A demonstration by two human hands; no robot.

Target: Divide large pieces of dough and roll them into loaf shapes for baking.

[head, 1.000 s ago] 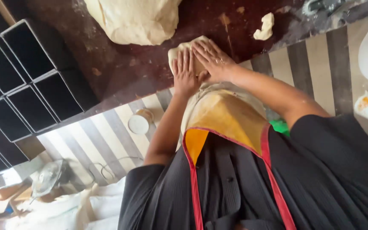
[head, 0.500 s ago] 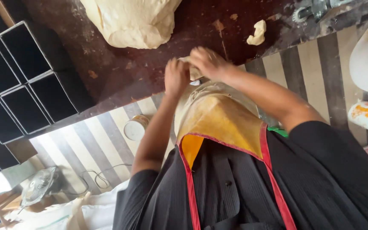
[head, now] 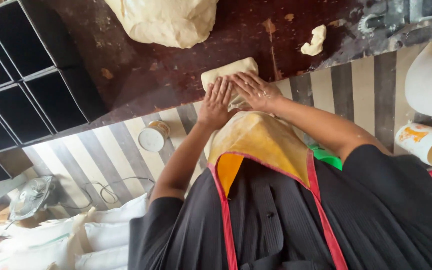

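Note:
A small pale dough piece (head: 228, 69) lies near the edge of the dark brown worktable (head: 141, 75). My left hand (head: 216, 102) rests flat on its near end with the fingers stretched out. Just to the right, my right hand (head: 255, 91) also presses flat on the dough, fingers spread and overlapping the left hand's fingertips. Neither hand grips the dough; the palms cover its near part. I wear a yellow apron with red trim (head: 263, 145) over black clothes.
A large dough mass (head: 166, 21) sits at the far side of the table and a small dough scrap (head: 315, 40) to the right. Black rectangular tins (head: 31, 95) are stacked at left. On the striped floor are a round can (head: 153, 136), a fan (head: 30, 197), white sacks (head: 101, 237) and white containers (head: 428, 82).
Half a second ago my hands were curled over the dough at the table edge. Now both lie flat with fingers stretched, and the dough shows beyond my fingertips.

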